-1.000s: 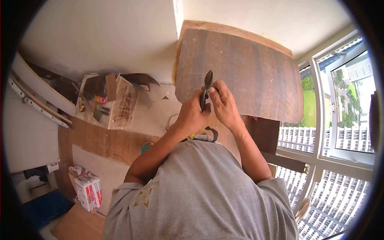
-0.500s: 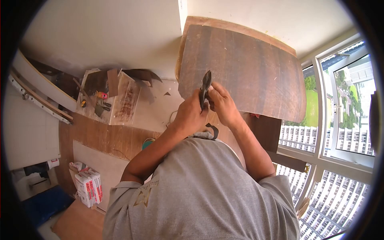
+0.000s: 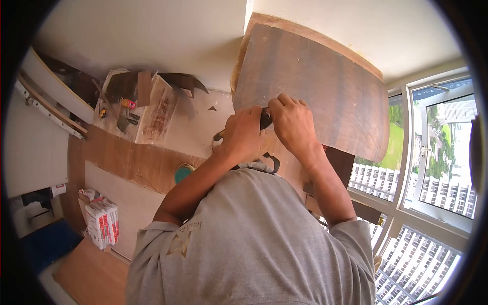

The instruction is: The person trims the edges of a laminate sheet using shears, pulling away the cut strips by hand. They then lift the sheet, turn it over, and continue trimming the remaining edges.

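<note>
My left hand (image 3: 244,128) is closed around dark pliers (image 3: 265,118), most of which it hides. A black and yellow handle end (image 3: 218,135) pokes out on the left of that hand. My right hand (image 3: 294,122) sits close beside it, palm down, its fingers curled over the jaw end of the pliers. Its fingertips are partly hidden. Both hands are in front of the near edge of a large dark wooden board (image 3: 315,86).
At left, a dusty wooden box (image 3: 157,109) bears gloves (image 3: 127,121) and a red tool (image 3: 128,103). A green-topped tin (image 3: 184,174) stands on the floor by my left forearm. White and red packs (image 3: 101,221) lie lower left. Windows (image 3: 406,147) line the right.
The pliers have turned from pointing upward to lying lower, mostly covered by my hands. My right hand has rolled palm down over their end. The view has shifted slightly.
</note>
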`<action>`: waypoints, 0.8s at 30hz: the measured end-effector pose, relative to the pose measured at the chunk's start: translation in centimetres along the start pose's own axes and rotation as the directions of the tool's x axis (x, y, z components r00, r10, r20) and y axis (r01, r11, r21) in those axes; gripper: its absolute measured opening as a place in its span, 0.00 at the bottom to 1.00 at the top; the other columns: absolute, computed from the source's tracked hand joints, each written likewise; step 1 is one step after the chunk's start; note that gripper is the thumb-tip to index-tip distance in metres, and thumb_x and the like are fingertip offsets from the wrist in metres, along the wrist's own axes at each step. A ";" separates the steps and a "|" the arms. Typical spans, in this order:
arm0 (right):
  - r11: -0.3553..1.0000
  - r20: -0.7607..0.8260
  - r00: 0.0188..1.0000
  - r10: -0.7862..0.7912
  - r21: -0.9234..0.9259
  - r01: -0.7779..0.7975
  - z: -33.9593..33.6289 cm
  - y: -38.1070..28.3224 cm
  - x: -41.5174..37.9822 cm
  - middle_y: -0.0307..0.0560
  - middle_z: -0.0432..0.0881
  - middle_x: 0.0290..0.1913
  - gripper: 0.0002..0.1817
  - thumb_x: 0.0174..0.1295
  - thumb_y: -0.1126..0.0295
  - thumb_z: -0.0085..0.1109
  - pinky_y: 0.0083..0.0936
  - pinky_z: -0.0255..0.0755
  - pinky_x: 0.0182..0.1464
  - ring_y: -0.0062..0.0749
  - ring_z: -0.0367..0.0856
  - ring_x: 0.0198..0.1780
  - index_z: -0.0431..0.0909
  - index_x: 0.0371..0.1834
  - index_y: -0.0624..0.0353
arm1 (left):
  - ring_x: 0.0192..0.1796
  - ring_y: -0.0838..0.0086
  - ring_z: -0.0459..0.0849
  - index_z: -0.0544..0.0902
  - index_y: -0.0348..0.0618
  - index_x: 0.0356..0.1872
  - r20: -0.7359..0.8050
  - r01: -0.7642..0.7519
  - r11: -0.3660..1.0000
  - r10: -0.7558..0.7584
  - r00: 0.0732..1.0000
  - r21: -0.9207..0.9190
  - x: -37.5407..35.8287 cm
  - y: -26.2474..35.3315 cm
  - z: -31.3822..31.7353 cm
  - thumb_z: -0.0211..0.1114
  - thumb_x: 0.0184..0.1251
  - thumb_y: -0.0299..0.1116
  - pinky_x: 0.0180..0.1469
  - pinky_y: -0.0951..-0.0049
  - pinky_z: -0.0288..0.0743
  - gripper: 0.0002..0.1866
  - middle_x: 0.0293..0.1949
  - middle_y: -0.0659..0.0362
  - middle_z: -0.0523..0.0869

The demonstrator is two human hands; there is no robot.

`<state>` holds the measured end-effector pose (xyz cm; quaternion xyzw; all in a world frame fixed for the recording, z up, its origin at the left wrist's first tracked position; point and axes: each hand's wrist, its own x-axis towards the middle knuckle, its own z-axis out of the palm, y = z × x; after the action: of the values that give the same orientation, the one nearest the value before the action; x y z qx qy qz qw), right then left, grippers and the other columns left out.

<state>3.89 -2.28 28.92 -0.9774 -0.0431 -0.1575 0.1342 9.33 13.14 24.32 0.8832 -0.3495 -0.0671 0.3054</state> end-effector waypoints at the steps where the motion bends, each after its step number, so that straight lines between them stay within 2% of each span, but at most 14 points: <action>1: 0.998 0.041 0.999 0.000 -0.058 0.003 0.1 0.2 0.1 0.47 0.77 0.35 0.01 0.60 0.75 0.55 0.37 0.74 0.43 0.44 0.82 0.39 0.76 0.34 0.58 | 0.47 0.47 0.83 0.77 0.40 0.42 0.000 -0.008 1.000 0.008 1.000 0.021 -0.2 0.0 0.1 0.69 0.58 0.29 0.49 0.49 0.77 0.13 0.41 0.46 0.84; 5: 0.995 0.090 0.995 -0.037 -0.093 0.046 2.3 0.3 -0.3 0.48 0.77 0.35 0.03 0.59 0.75 0.56 0.37 0.74 0.40 0.44 0.82 0.38 0.73 0.34 0.57 | 0.46 0.52 0.83 0.77 0.42 0.42 -0.046 -0.047 0.992 0.053 0.998 0.115 -0.6 -1.4 1.6 0.70 0.56 0.28 0.48 0.51 0.77 0.14 0.39 0.50 0.84; 8: 0.986 0.069 0.997 0.026 -0.167 -0.014 4.6 0.2 -1.0 0.49 0.78 0.35 0.05 0.59 0.74 0.57 0.40 0.75 0.39 0.45 0.83 0.37 0.71 0.35 0.57 | 0.46 0.54 0.84 0.76 0.42 0.43 -0.029 -0.044 0.985 0.049 0.998 0.165 -0.5 -2.4 2.3 0.69 0.56 0.27 0.47 0.54 0.77 0.14 0.39 0.51 0.84; 10: 0.965 0.076 0.978 0.194 -0.194 -0.176 5.7 -0.6 -0.9 0.52 0.79 0.35 0.07 0.59 0.73 0.58 0.42 0.76 0.38 0.48 0.84 0.36 0.70 0.36 0.58 | 0.46 0.54 0.84 0.76 0.42 0.42 -0.033 -0.040 0.982 0.047 0.998 0.184 -0.3 -2.6 2.4 0.69 0.56 0.27 0.47 0.55 0.76 0.14 0.39 0.51 0.84; 11: 0.965 0.076 0.978 0.194 -0.195 -0.177 6.2 -0.8 -0.7 0.52 0.79 0.35 0.07 0.59 0.73 0.58 0.42 0.76 0.38 0.48 0.84 0.36 0.70 0.36 0.58 | 0.47 0.54 0.84 0.76 0.42 0.42 -0.035 -0.038 0.978 0.046 0.998 0.205 -0.3 -2.8 2.5 0.69 0.56 0.27 0.47 0.56 0.76 0.14 0.39 0.51 0.84; 13: 0.934 0.033 0.943 0.331 -0.155 -0.323 7.0 -1.1 -0.2 0.54 0.80 0.35 0.07 0.63 0.71 0.57 0.44 0.77 0.40 0.52 0.84 0.36 0.70 0.38 0.59 | 0.47 0.54 0.83 0.76 0.41 0.42 -0.024 -0.033 0.977 0.039 0.999 0.210 0.1 -3.0 2.5 0.69 0.55 0.27 0.47 0.56 0.75 0.14 0.39 0.50 0.84; 14: 0.933 0.033 0.943 0.332 -0.158 -0.323 7.3 -1.2 -0.1 0.54 0.80 0.35 0.07 0.63 0.71 0.57 0.44 0.77 0.40 0.52 0.84 0.36 0.70 0.38 0.59 | 0.48 0.54 0.83 0.76 0.41 0.42 -0.017 -0.027 0.976 0.031 0.999 0.218 0.3 -3.0 2.6 0.69 0.55 0.27 0.47 0.57 0.75 0.14 0.39 0.50 0.85; 16: 0.894 -0.028 0.899 0.437 -0.099 -0.437 7.7 -1.2 0.4 0.55 0.81 0.35 0.08 0.70 0.68 0.54 0.46 0.77 0.42 0.55 0.84 0.35 0.69 0.38 0.60 | 0.48 0.53 0.83 0.76 0.41 0.42 -0.039 -0.036 0.976 0.046 0.998 0.217 0.8 -2.8 2.6 0.69 0.55 0.27 0.47 0.56 0.75 0.14 0.38 0.50 0.85; 17: 0.892 -0.031 0.898 0.440 -0.099 -0.440 7.7 -1.2 0.7 0.55 0.81 0.35 0.08 0.70 0.68 0.54 0.46 0.77 0.42 0.55 0.84 0.35 0.69 0.38 0.60 | 0.47 0.53 0.83 0.76 0.40 0.42 -0.061 -0.044 0.975 0.058 0.996 0.216 1.0 -2.8 2.6 0.69 0.54 0.27 0.47 0.55 0.76 0.15 0.38 0.49 0.85; 19: 0.828 0.054 0.826 0.561 -0.027 -0.561 7.3 -1.1 1.0 0.61 0.82 0.41 0.12 0.72 0.64 0.57 0.50 0.76 0.45 0.60 0.83 0.43 0.70 0.39 0.62 | 0.47 0.52 0.84 0.76 0.40 0.42 -0.058 -0.038 0.983 0.049 0.997 0.179 1.4 -3.3 3.1 0.69 0.54 0.26 0.47 0.54 0.76 0.15 0.39 0.48 0.85; 20: 0.824 0.047 0.822 0.567 -0.030 -0.566 6.7 -1.1 0.8 0.61 0.82 0.41 0.12 0.72 0.64 0.57 0.50 0.76 0.45 0.60 0.83 0.43 0.70 0.39 0.62 | 0.46 0.50 0.84 0.76 0.39 0.43 -0.059 -0.028 0.990 0.037 0.998 0.139 1.6 -3.3 3.4 0.69 0.53 0.26 0.46 0.53 0.77 0.16 0.39 0.47 0.85; 21: 0.851 0.002 0.852 0.523 0.049 -0.523 5.9 -1.0 0.7 0.61 0.81 0.44 0.13 0.71 0.63 0.59 0.47 0.77 0.47 0.56 0.83 0.46 0.71 0.42 0.63 | 0.46 0.50 0.84 0.76 0.39 0.43 -0.060 -0.036 0.990 0.045 0.997 0.137 1.8 -3.0 3.2 0.69 0.53 0.26 0.46 0.53 0.77 0.16 0.39 0.47 0.85; 23: 0.874 -0.047 0.878 0.477 0.133 -0.467 4.3 -1.1 0.1 0.60 0.81 0.47 0.15 0.71 0.62 0.61 0.44 0.78 0.50 0.52 0.83 0.50 0.73 0.46 0.64 | 0.45 0.56 0.86 0.76 0.38 0.46 0.007 0.140 0.979 -0.141 0.990 -0.149 1.8 -2.9 2.5 0.69 0.56 0.26 0.47 0.58 0.79 0.16 0.39 0.51 0.85; 24: 0.796 -0.045 0.852 0.521 0.387 -0.466 3.4 -1.1 -0.7 0.62 0.80 0.51 0.19 0.70 0.60 0.62 0.41 0.78 0.53 0.50 0.82 0.55 0.73 0.53 0.64 | 0.45 0.56 0.86 0.76 0.38 0.46 0.001 0.147 0.979 -0.149 0.989 -0.142 2.0 -3.0 2.4 0.69 0.56 0.26 0.47 0.58 0.79 0.16 0.39 0.51 0.85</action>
<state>4.11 -0.31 25.91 -0.8980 0.1957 -0.1790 0.3510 11.76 12.39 20.84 0.8831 -0.2757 -0.1101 0.3634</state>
